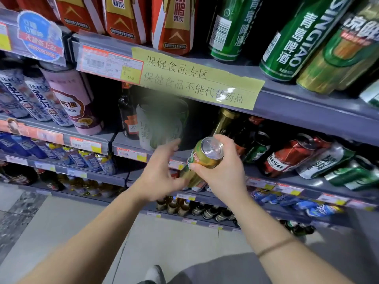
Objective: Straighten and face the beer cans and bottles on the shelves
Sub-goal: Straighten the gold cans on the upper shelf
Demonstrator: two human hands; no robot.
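Observation:
My right hand grips a gold and green beer can near its top, in front of the middle shelf. The can is tilted, its silver lid facing me. My left hand is beside the can's lower part, fingers spread and relaxed, holding nothing. Behind the hands a white and green can stands on the shelf, partly blurred. To the right, a red can and white and green cans fill the same shelf. Green beer cans stand on the top shelf.
Red and gold drink packs fill the top shelf's left side. A yellow paper sign hangs on the top shelf's edge. Blue and pink cans stand at the left. Dark bottles line the lower shelves. Grey floor lies below.

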